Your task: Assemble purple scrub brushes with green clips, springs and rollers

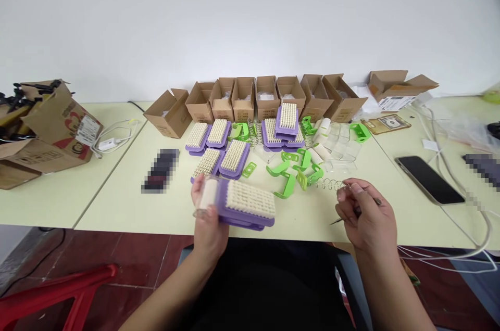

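My left hand (209, 227) is closed round the clear end of a purple brush (250, 201) with cream bristles. A white cylinder shows inside that clear end. My right hand (369, 216) pinches a thin metal coil spring (328, 183) between thumb and forefinger. A slim dark rod-like tool (336, 221) also lies across its curled fingers; most of the tool is hidden. Between and beyond my hands are loose green plastic parts (287, 185). More purple brushes (234, 156) lie bristles up, one stacked on others (287, 120). Clear plastic covers (341, 146) and white cylinders (321, 151) sit behind my right hand.
Several small open cardboard boxes (244, 104) line the wall. A larger box (66, 128) with black-and-yellow items stands at left, near a white cable (117, 138). At right are a phone (429, 179), a wooden-framed piece (386, 123) and cables. A red stool (78, 289) stands below.
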`<state>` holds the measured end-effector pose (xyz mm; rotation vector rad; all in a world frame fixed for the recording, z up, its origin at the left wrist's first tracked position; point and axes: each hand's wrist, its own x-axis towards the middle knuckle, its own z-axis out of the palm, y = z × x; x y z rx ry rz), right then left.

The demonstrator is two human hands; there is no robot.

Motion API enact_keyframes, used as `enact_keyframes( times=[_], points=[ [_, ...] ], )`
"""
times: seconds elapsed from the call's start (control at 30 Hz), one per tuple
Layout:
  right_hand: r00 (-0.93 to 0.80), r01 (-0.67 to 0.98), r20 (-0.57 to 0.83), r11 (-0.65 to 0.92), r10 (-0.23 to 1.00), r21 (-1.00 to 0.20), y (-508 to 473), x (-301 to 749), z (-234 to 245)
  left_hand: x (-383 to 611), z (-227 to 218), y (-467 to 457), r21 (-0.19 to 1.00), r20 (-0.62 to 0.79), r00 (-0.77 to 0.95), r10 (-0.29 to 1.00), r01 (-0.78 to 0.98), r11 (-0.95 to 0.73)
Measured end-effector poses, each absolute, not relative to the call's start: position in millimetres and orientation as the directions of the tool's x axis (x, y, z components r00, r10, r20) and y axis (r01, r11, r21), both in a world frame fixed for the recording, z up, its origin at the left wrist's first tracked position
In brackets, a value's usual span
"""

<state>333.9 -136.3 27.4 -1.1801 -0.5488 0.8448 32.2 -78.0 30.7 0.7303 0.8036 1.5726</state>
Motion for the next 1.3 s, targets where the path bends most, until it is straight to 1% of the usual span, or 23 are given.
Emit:
enact_keyframes(
  times=[0.07,0.13,0.27,0.33,0.37,0.43,0.5,0.57,0.67,0.73,0.83,0.93,1.0,1.07,1.1,1.13,1.17,1.2,1.23,1.27,1.3],
  points=[
    [0.581,-0.287,-0.051,0.145,0.813,-0.947,-135.9,331.0,24.5,34.2,13.6,-89.9,0.855,0.108,-0.103,0.989,-0.497,-0.145],
    [0.568,-0.286,-0.044,0.146,0.822,-0.947,-135.3,327.1,21.6,34.8,-3.7,-93.6,0.877,0.183,-0.107,0.977,-0.431,-0.212],
    [0.535,-0.297,-0.046,0.137,0.844,-0.945,-135.7,322.4,17.7,32.4,-30.6,-89.0,0.91,0.257,-0.139,0.956,-0.298,-0.288],
    [0.529,-0.309,-0.047,0.141,0.847,-0.941,-136.5,322.1,16.4,27.5,-39.5,-86.4,0.922,0.308,-0.162,0.938,-0.192,-0.336],
    [0.533,-0.312,-0.044,0.148,0.845,-0.939,-136.7,322.4,15.9,23.4,-42.7,-85.5,0.924,0.344,-0.149,0.927,-0.124,-0.362],
    [0.543,-0.308,-0.03,0.166,0.839,-0.937,-137.0,323.2,15.0,11.6,-46.2,-84.2,0.918,0.396,-0.039,0.917,0.02,-0.396],
    [0.545,-0.288,-0.008,0.178,0.838,-0.941,-136.9,324.0,14.2,-3.0,-45.4,-83.0,0.903,0.381,0.144,0.913,0.153,-0.401],
    [0.534,-0.263,0.019,0.187,0.845,-0.947,-136.8,324.4,13.1,-16.8,-40.1,-81.4,0.874,0.3,0.308,0.903,0.291,-0.389],
    [0.516,-0.229,0.056,0.201,0.855,-0.952,-137.2,323.6,10.4,-29.2,-27.7,-77.9,0.796,0.217,0.428,0.877,0.442,-0.413],
    [0.503,-0.206,0.076,0.205,0.861,-0.957,-138.1,322.3,8.6,-31.3,-20.1,-74.2,0.75,0.211,0.467,0.859,0.486,-0.448],
    [0.473,-0.143,0.11,0.199,0.874,-0.97,-140.4,320.3,7.3,-29.5,-13.6,-66.7,0.675,0.233,0.517,0.824,0.524,-0.52],
    [0.446,-0.049,0.158,0.2,0.881,-0.979,-142.5,318.0,9.2,-27.2,-10.5,-61.5,0.599,0.29,0.542,0.789,0.54,-0.591],
    [0.433,0.011,0.201,0.218,0.879,-0.976,-143.5,314.9,12.5,-25.7,-6.5,-63.1,0.55,0.374,0.54,0.754,0.525,-0.649],
    [0.414,0.061,0.246,0.243,0.876,-0.968,-144.1,308.9,18.0,-22.1,1.3,-69.5,0.535,0.483,0.53,0.697,0.452,-0.714],
    [0.4,0.083,0.268,0.257,0.876,-0.963,-144.2,304.4,21.7,-18.7,6.8,-73.8,0.557,0.522,0.521,0.675,0.392,-0.732],
    [0.383,0.107,0.294,0.274,0.876,-0.956,-143.9,299.0,26.2,-13.7,13.2,-78.1,0.605,0.538,0.506,0.674,0.324,-0.727],
    [0.361,0.139,0.332,0.301,0.872,-0.943,-143.2,292.9,31.5,-7.0,20.4,-81.6,0.679,0.524,0.486,0.7,0.258,-0.688],
    [0.334,0.186,0.387,0.342,0.86,-0.921,-141.6,286.4,37.7,1.5,28.2,-83.5,0.768,0.476,0.463,0.748,0.196,-0.61],
    [0.299,0.253,0.46,0.395,0.836,-0.883,-139.1,279.9,44.6,11.7,36.2,-83.0,0.859,0.396,0.435,0.809,0.137,-0.494],
    [0.249,0.337,0.549,0.46,0.798,-0.821,-135.3,274.0,52.2,23.0,44.1,-79.6,0.934,0.292,0.407,0.865,0.072,-0.349],
    [0.178,0.428,0.642,0.529,0.746,-0.733,-130.3,269.4,60.2,34.9,51.8,-72.9,0.98,0.185,0.396,0.9,-0.008,-0.198]
  ],
)
